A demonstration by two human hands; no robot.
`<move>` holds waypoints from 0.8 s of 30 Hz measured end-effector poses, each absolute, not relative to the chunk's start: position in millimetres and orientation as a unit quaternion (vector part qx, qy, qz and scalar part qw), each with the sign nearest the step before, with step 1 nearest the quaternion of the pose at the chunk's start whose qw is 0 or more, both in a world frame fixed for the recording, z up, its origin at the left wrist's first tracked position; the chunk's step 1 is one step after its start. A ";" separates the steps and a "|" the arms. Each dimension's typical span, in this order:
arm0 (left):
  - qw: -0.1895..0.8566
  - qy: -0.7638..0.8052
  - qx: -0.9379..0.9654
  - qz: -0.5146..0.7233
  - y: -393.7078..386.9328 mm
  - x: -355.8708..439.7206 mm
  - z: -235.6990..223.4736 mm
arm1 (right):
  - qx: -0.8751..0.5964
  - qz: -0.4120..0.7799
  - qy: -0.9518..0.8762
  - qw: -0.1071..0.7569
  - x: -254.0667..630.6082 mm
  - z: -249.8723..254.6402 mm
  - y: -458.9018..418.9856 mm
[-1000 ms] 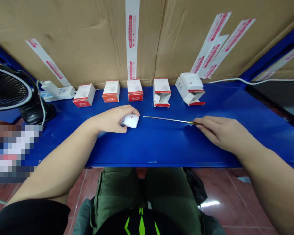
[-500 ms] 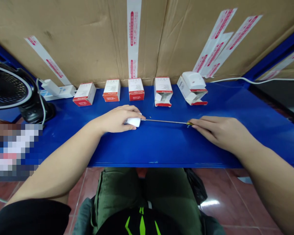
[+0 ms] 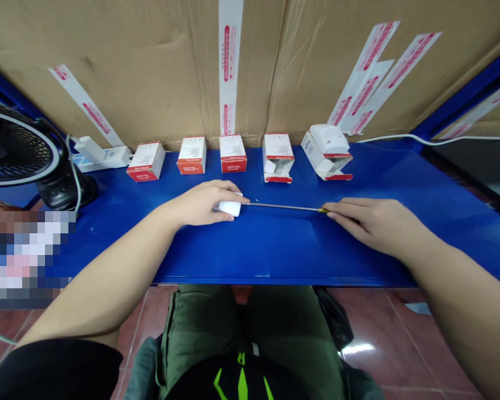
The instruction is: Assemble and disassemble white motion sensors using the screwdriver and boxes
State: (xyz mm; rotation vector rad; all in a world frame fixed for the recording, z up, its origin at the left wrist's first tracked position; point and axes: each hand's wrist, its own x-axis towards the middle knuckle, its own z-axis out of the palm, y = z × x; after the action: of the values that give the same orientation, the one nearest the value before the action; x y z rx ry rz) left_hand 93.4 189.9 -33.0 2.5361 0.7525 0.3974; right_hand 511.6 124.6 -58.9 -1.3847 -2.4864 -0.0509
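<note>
My left hand (image 3: 208,203) is closed around a small white plastic device (image 3: 232,208) on the blue tabletop, and part of the device is hidden under the fingers. My right hand (image 3: 366,219) grips the yellowish handle of a long, thin screwdriver (image 3: 283,206). The shaft lies nearly level and points left, its tip meeting the right side of the device beside my left index finger. A tiny pale piece (image 3: 256,200), too small to name, rests on the table just behind the shaft.
Along the back stand several red-and-white boxes (image 3: 192,155); the two at right have open flaps. A white device (image 3: 329,138) sits on the rightmost box. At left are a black fan (image 3: 12,144) and a power strip (image 3: 112,156). Cardboard (image 3: 158,72) lines the back.
The view has shifted slightly. Both hands keep their holds on the white device and the screwdriver, and the screwdriver's handle looks slightly turned.
</note>
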 end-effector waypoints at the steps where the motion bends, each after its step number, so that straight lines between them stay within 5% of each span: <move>1: 0.231 0.272 0.923 0.144 190.1 93.3 -33.1 | -0.481 -0.018 -0.864 0.146 512.4 -58.9 125.2; 16: 0.229 0.277 0.922 0.144 191.0 94.0 -34.9 | -0.483 0.016 -0.866 0.126 511.5 -55.3 128.0; 24: 0.245 0.269 0.917 0.163 194.2 92.7 -37.7 | -0.514 0.259 -0.813 0.091 503.6 -24.1 135.1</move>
State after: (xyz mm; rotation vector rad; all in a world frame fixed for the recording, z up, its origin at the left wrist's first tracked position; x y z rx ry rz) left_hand 92.7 194.2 -37.7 2.5035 0.7334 0.4450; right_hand 503.6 135.1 -24.1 -1.5258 -2.4158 0.7688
